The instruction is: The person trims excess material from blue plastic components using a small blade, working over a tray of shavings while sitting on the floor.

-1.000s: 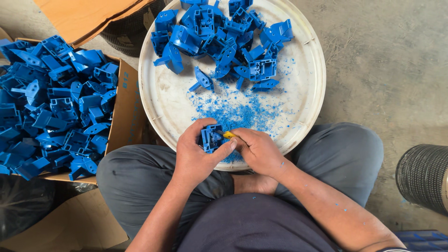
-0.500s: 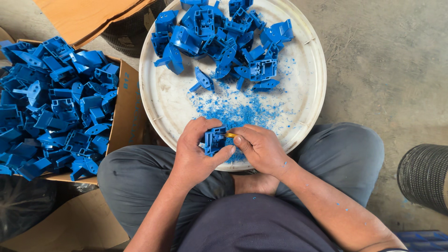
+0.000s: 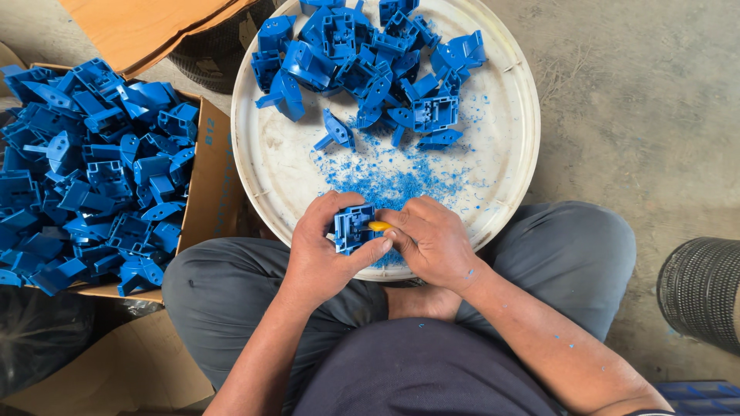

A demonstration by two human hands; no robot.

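My left hand (image 3: 324, 254) grips a small blue plastic moulded part (image 3: 353, 227) over the near rim of a round white tray (image 3: 266, 154). My right hand (image 3: 433, 240) is closed around a small tool with a yellow tip (image 3: 378, 226) that touches the part's right side. Blue shavings (image 3: 393, 181) lie scattered on the tray just beyond my hands. A heap of similar blue parts (image 3: 370, 58) fills the tray's far half.
A cardboard box (image 3: 204, 181) at the left holds several more blue parts (image 3: 92, 166). My knees in grey trousers flank the tray. A dark ribbed cylinder (image 3: 701, 293) stands at the right on the concrete floor. Loose cardboard (image 3: 139, 27) lies at the top left.
Both hands stay at the tray's near edge. The blue part has turned slightly in my left hand while the yellow-tipped tool works along it.
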